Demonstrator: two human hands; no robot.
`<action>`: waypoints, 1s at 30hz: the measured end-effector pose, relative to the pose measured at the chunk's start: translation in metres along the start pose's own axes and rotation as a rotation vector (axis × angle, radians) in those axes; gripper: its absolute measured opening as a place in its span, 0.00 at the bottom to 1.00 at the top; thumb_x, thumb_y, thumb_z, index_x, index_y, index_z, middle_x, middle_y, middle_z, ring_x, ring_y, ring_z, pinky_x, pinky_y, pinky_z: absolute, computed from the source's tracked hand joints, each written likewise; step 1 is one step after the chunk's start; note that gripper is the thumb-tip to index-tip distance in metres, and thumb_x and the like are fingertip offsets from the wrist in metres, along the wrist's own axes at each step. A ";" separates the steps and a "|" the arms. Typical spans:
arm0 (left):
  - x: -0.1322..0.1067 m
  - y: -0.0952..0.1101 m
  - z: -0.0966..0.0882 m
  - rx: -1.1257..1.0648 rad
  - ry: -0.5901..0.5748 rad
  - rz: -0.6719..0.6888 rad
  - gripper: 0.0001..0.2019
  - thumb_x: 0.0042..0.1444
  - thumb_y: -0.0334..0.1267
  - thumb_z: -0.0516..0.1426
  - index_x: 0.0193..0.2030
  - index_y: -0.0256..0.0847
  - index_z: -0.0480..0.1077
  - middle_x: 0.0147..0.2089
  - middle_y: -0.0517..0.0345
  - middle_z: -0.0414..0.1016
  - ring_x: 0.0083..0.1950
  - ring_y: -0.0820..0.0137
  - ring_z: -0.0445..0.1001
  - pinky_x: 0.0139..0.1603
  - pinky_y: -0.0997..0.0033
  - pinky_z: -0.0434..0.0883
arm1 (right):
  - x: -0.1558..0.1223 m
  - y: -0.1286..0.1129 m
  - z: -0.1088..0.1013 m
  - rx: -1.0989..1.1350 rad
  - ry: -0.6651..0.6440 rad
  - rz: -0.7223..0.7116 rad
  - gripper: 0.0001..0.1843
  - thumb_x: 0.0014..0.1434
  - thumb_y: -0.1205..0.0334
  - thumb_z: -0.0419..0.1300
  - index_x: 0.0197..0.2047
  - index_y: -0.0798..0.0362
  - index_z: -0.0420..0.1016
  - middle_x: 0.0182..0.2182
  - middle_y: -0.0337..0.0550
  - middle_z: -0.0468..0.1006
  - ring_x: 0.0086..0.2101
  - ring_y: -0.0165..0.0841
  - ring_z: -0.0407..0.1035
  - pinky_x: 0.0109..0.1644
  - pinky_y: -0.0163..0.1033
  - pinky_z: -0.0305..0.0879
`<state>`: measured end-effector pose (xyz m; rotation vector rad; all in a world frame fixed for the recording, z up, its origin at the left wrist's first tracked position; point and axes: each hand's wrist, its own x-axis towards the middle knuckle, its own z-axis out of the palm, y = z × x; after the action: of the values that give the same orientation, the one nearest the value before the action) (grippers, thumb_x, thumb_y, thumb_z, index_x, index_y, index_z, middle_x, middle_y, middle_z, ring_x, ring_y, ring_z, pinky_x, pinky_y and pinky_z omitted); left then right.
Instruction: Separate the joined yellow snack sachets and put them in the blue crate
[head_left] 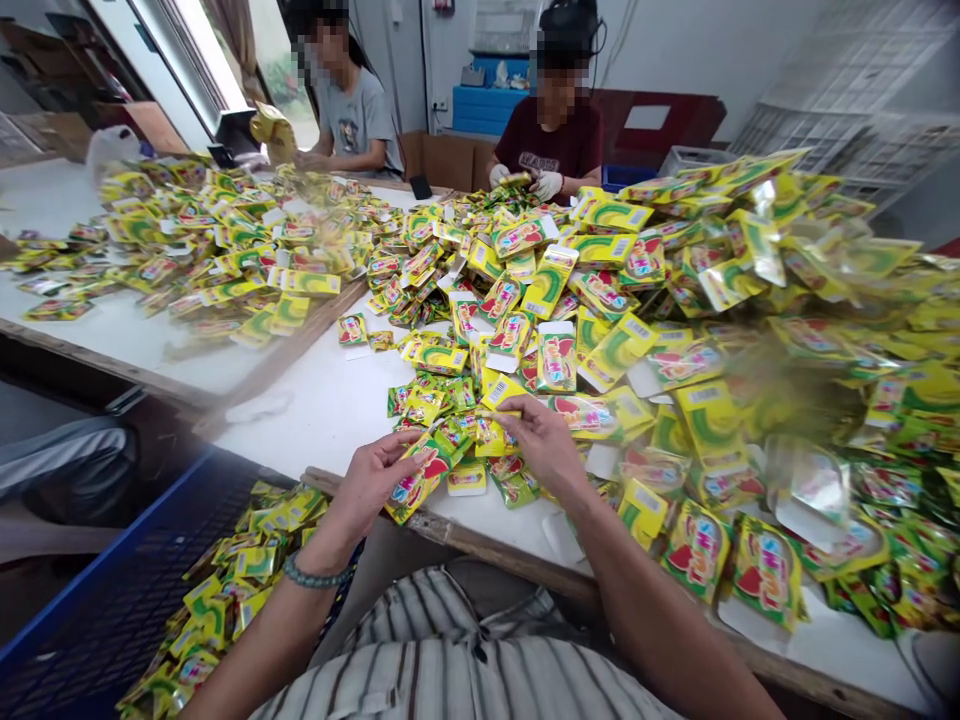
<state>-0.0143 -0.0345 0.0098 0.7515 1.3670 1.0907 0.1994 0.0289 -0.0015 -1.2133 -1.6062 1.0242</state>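
Observation:
My left hand (369, 488) is closed around a flat yellow-and-green candy box (421, 480) with a watermelon picture, held tilted above the table's front edge. To its right, my right hand (546, 445) is closed in a pinch. Its fingertips are over small yellow-green packets (450, 395), and what they grip is too small to make out. A yellow box (501, 390) lies just beyond these fingertips. Another box (556, 358) with an open white flap lies farther back, at the edge of the pile.
A large heap of candy boxes (600, 245) covers the table's middle and right. Another pile (225, 230) lies left of a wooden divider (292, 345). Below the front edge, a blue crate (97, 590) holds many boxes. Two people (360, 115) sit across the table, one wearing white gloves (546, 185).

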 end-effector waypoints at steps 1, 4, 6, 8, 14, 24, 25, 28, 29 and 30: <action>0.000 0.000 0.002 0.001 -0.022 -0.015 0.30 0.35 0.43 0.71 0.47 0.35 0.73 0.38 0.53 0.82 0.36 0.65 0.79 0.40 0.68 0.73 | 0.000 -0.001 0.000 0.029 0.009 -0.001 0.12 0.56 0.53 0.60 0.37 0.52 0.74 0.25 0.37 0.72 0.24 0.29 0.62 0.27 0.34 0.57; 0.000 0.001 0.010 -0.025 -0.090 -0.064 0.29 0.34 0.41 0.71 0.46 0.35 0.74 0.37 0.53 0.82 0.35 0.65 0.79 0.40 0.68 0.74 | -0.001 -0.006 0.001 -0.012 -0.014 -0.120 0.09 0.57 0.56 0.59 0.37 0.52 0.75 0.29 0.40 0.75 0.28 0.31 0.66 0.32 0.35 0.62; 0.000 0.003 0.013 -0.049 -0.126 -0.089 0.28 0.34 0.41 0.72 0.45 0.36 0.75 0.35 0.54 0.82 0.34 0.65 0.79 0.38 0.68 0.74 | -0.003 -0.008 0.002 -0.104 -0.038 -0.232 0.07 0.59 0.59 0.57 0.36 0.51 0.75 0.32 0.41 0.77 0.32 0.32 0.69 0.38 0.36 0.64; 0.000 0.004 0.015 -0.058 -0.150 -0.113 0.28 0.33 0.42 0.72 0.44 0.36 0.76 0.33 0.55 0.82 0.32 0.66 0.79 0.36 0.69 0.75 | -0.005 -0.009 0.002 -0.165 -0.077 -0.323 0.07 0.60 0.63 0.56 0.34 0.51 0.75 0.32 0.42 0.77 0.34 0.32 0.70 0.41 0.36 0.65; 0.001 -0.001 0.020 -0.100 -0.169 -0.142 0.26 0.33 0.41 0.72 0.43 0.36 0.76 0.32 0.56 0.82 0.30 0.69 0.78 0.35 0.72 0.74 | -0.009 -0.004 0.003 -0.147 -0.198 -0.440 0.08 0.59 0.70 0.56 0.32 0.53 0.74 0.29 0.40 0.76 0.31 0.29 0.70 0.38 0.33 0.65; 0.004 -0.002 0.028 -0.013 -0.229 -0.081 0.25 0.38 0.39 0.71 0.46 0.36 0.74 0.40 0.54 0.82 0.35 0.70 0.79 0.40 0.72 0.73 | -0.009 -0.005 0.007 -0.152 -0.167 -0.394 0.04 0.59 0.67 0.58 0.35 0.52 0.74 0.33 0.41 0.77 0.36 0.31 0.71 0.42 0.35 0.66; 0.005 -0.002 0.028 -0.026 -0.212 -0.085 0.25 0.38 0.39 0.71 0.45 0.36 0.74 0.40 0.54 0.82 0.35 0.69 0.79 0.39 0.72 0.74 | -0.009 -0.005 0.006 -0.143 -0.145 -0.352 0.04 0.59 0.65 0.59 0.39 0.52 0.74 0.35 0.42 0.77 0.37 0.32 0.71 0.42 0.36 0.66; 0.006 -0.004 0.028 -0.077 -0.148 -0.091 0.26 0.36 0.39 0.71 0.45 0.36 0.74 0.38 0.55 0.82 0.33 0.69 0.78 0.37 0.71 0.74 | -0.012 -0.005 0.005 -0.070 -0.094 -0.220 0.14 0.56 0.64 0.60 0.47 0.52 0.70 0.37 0.43 0.76 0.36 0.32 0.70 0.41 0.37 0.68; 0.006 -0.004 0.028 -0.079 -0.136 -0.087 0.26 0.35 0.39 0.72 0.44 0.36 0.74 0.37 0.55 0.82 0.32 0.70 0.78 0.37 0.71 0.74 | -0.013 -0.004 0.006 -0.053 -0.096 -0.193 0.15 0.56 0.66 0.60 0.48 0.52 0.69 0.36 0.42 0.75 0.35 0.32 0.70 0.40 0.36 0.68; 0.005 -0.004 0.029 -0.072 -0.133 -0.082 0.26 0.34 0.39 0.72 0.43 0.36 0.74 0.36 0.56 0.82 0.32 0.70 0.78 0.38 0.71 0.73 | -0.014 -0.004 0.007 -0.046 -0.107 -0.177 0.16 0.55 0.68 0.59 0.48 0.52 0.68 0.35 0.41 0.75 0.34 0.31 0.70 0.39 0.36 0.68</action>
<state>0.0138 -0.0260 0.0075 0.6975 1.2296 1.0025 0.1937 0.0132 -0.0017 -1.0396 -1.7940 0.9570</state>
